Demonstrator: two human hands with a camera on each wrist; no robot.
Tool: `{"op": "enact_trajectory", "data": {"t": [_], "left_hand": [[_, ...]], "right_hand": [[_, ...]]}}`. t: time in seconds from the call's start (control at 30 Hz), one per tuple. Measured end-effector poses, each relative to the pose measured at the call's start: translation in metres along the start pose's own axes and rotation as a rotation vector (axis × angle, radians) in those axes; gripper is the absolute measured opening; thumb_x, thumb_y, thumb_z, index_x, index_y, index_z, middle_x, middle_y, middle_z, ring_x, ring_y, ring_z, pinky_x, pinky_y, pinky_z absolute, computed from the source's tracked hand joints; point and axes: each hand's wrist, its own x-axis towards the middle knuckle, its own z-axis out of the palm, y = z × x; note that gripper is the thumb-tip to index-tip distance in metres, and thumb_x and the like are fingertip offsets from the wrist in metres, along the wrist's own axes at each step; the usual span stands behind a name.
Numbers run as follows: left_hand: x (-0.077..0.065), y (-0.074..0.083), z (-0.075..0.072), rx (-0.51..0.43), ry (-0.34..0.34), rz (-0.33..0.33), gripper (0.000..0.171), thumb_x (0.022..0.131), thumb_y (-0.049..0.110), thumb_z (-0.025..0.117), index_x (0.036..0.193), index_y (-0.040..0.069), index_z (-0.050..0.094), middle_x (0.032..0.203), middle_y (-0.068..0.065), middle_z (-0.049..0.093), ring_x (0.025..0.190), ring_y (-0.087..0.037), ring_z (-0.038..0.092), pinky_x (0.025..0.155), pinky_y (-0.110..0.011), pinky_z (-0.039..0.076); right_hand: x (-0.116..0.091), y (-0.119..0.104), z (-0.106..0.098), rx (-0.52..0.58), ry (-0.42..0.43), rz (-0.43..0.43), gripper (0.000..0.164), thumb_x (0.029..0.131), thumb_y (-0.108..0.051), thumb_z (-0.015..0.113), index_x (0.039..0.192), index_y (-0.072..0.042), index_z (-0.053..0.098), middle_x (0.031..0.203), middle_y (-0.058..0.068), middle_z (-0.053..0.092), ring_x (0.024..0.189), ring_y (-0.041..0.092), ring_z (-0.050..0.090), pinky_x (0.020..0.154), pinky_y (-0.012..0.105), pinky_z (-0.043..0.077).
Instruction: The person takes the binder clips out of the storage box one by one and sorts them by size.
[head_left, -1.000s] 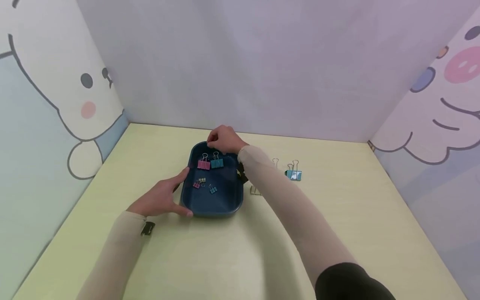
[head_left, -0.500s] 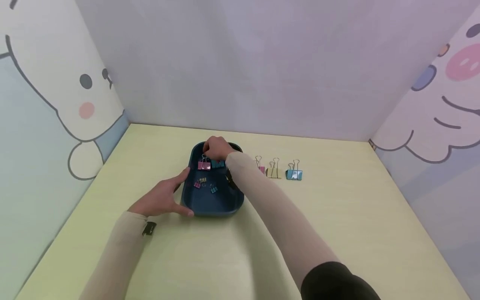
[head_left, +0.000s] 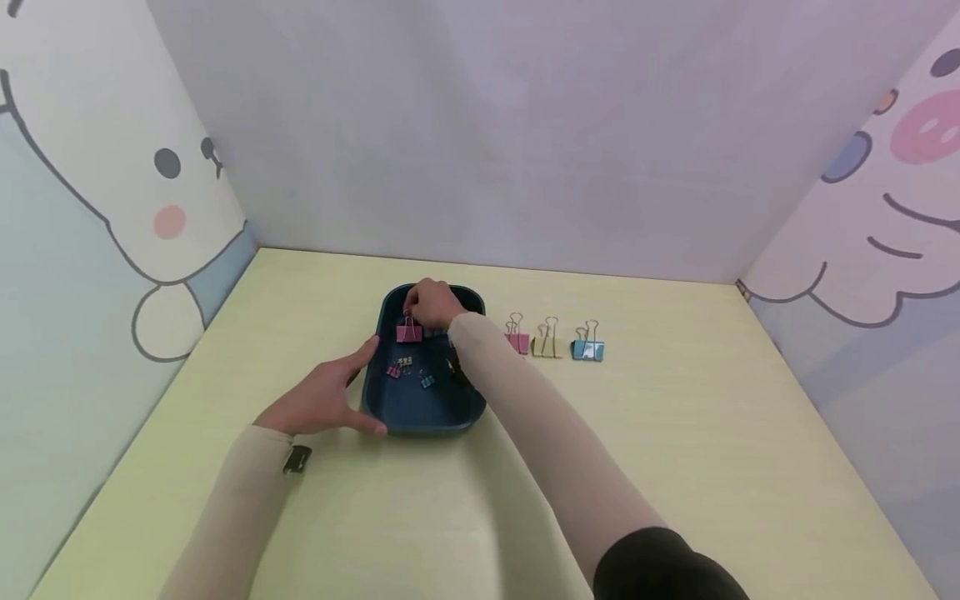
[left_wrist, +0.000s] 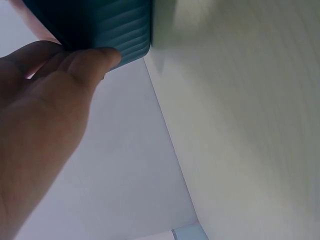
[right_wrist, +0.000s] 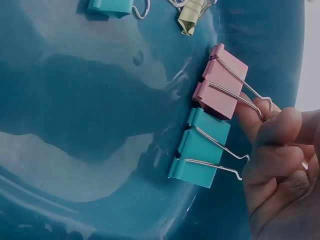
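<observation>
My left hand (head_left: 322, 396) lies with spread, straight fingers against the left side of a dark blue tray (head_left: 423, 417); in the left wrist view a thumb rests on its ribbed outer wall (left_wrist: 122, 25). At the tray's far end, my right hand (head_left: 433, 304) pinches the wire handles of a large pink binder clip (right_wrist: 225, 82). A large teal binder clip (right_wrist: 202, 147) stands right beside it, mostly behind the hand in the head view. Nearer the tray's middle lie small binder clips: a yellow one (head_left: 405, 362), a pink one (head_left: 393, 372) and a teal one (head_left: 427, 381).
Right of the tray, three large binder clips stand in a row on the pale yellow table (head_left: 675, 433): pink (head_left: 517, 343), yellow (head_left: 547, 347) and blue (head_left: 588, 350). White fabric walls (head_left: 495, 150) with cartoon figures rise behind and on both sides.
My right hand has come down from the tray's far rim, past the teal clip, to the large pink clip's handles. The forearm has shifted left, uncovering the table clips. My left hand has stayed.
</observation>
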Motion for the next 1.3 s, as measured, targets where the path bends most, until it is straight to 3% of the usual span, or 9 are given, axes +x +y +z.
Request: {"op": "enact_trajectory", "data": {"t": [0.57,0.7,1.13,1.3], "left_hand": [[0.004,-0.005,0.002,0.000,-0.005,-0.006,0.133,0.066,0.055,0.090,0.163,0.016,0.007,0.169,-0.017,0.016,0.152,-0.044,0.027,0.119,-0.060,0.034],[0.003,-0.004,0.002,0.000,0.001,-0.005,0.133,0.066,0.055,0.089,0.163,0.016,0.007,0.169,-0.017,0.016,0.152,-0.044,0.027,0.119,-0.060,0.035],[0.002,-0.003,-0.001,0.004,-0.001,-0.015,0.133,0.067,0.056,0.089,0.163,0.015,0.007,0.168,-0.019,0.017,0.151,-0.046,0.028,0.118,-0.061,0.035],[0.002,-0.004,0.002,-0.003,0.002,-0.005,0.133,0.067,0.055,0.089,0.163,0.015,0.007,0.168,-0.020,0.018,0.151,-0.047,0.028,0.117,-0.061,0.036]], "right_hand": [[-0.016,-0.010,-0.030,-0.056,0.057,-0.039,0.028,0.101,-0.010,0.050,0.095,-0.008,0.078,0.088,0.004,0.075,0.047,0.010,0.051,0.046,0.022,0.044],[-0.029,-0.016,-0.037,-0.070,0.084,-0.066,0.029,0.101,-0.010,0.051,0.093,-0.008,0.078,0.090,0.004,0.075,0.050,0.011,0.050,0.045,0.022,0.040],[-0.071,-0.022,-0.060,-0.067,0.129,-0.105,0.023,0.101,-0.012,0.056,0.100,-0.006,0.078,0.091,0.006,0.078,0.071,0.015,0.068,0.051,0.020,0.043],[-0.087,-0.015,-0.064,-0.062,0.132,-0.112,0.023,0.101,-0.012,0.057,0.102,-0.004,0.077,0.092,0.007,0.078,0.075,0.015,0.071,0.059,0.021,0.051]]}}
